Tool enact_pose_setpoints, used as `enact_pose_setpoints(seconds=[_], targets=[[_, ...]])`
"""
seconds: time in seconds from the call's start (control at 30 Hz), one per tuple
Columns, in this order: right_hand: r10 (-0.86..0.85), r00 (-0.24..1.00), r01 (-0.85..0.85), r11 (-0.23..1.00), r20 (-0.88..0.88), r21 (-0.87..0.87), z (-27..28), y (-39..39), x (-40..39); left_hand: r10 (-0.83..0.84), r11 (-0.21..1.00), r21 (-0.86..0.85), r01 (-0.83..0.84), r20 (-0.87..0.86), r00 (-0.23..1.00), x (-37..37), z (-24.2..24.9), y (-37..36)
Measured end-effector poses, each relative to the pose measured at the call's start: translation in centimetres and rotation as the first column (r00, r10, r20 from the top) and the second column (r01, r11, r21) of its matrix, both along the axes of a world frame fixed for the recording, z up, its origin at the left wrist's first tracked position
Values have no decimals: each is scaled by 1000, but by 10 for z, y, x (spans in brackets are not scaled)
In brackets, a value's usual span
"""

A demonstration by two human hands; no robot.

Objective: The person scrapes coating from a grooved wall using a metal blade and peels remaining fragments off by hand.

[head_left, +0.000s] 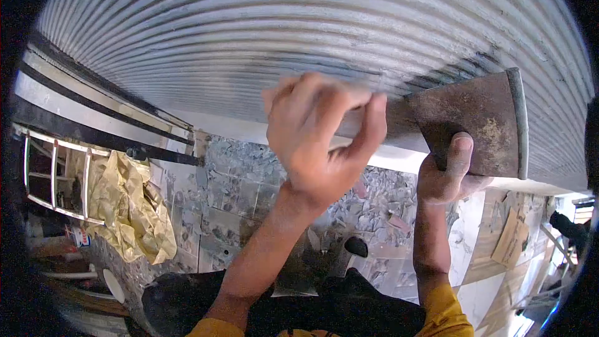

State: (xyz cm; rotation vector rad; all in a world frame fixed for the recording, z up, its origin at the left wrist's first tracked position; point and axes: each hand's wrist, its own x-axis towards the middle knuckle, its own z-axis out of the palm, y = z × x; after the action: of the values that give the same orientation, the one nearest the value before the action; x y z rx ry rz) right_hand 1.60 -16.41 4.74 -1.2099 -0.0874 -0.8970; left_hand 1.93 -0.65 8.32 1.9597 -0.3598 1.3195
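Observation:
My right hand (452, 171) grips a worn, brown-stained scraper plate (490, 115), thumb across its face; a grey metal strip runs down the plate's right edge. In front of the ribbed white-grey wall surface (299, 31), my left hand (321, 128) is raised, fingers curled in toward the thumb and partly blurred. Its fingertips come close to the plate's left end. What this hand pinches, if anything, I cannot tell. Dark grey smears (465, 65) mark the ridges just above the plate.
Grey flakes and debris (374, 206) litter the tiled floor below. On the left, a crumpled yellowish sheet (134, 212) lies against a white metal frame (55, 175). A piece of cardboard (508, 237) rests on the floor at right, with dark clutter (568, 228) beyond it.

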Motion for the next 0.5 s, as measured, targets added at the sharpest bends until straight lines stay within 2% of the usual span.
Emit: enact_pose_setpoints(seconds=[0.1, 0.17, 0.27, 0.3, 0.37, 0.43, 0.5], targets=[[27, 1000, -27, 1000, 0, 9, 3, 4, 0, -41, 999, -31, 41, -5, 999, -12, -6, -1], [3, 998, -1, 999, 64, -44, -3, 5, 5, -54, 998, -27, 53, -23, 998, -14, -10, 4], [-44, 999, 43, 992, -3, -120, -8, 7, 9, -69, 998, -16, 68, -65, 996, -11, -13, 10], [-46, 999, 45, 991, -3, -123, -8, 9, 9, -58, 996, -63, 56, -46, 997, -9, -12, 10], [-7, 1000, 6, 997, -17, -83, -7, 17, 9, -46, 993, -111, 43, -29, 999, -5, -12, 12], [21, 1000, -22, 999, -8, -36, -2, 28, 7, 40, 998, -51, -39, 8, 999, -1, -15, 15], [51, 999, -52, 999, 4, 10, 0, 32, 2, 46, 999, -6, -46, -7, 999, -1, -20, 18]])
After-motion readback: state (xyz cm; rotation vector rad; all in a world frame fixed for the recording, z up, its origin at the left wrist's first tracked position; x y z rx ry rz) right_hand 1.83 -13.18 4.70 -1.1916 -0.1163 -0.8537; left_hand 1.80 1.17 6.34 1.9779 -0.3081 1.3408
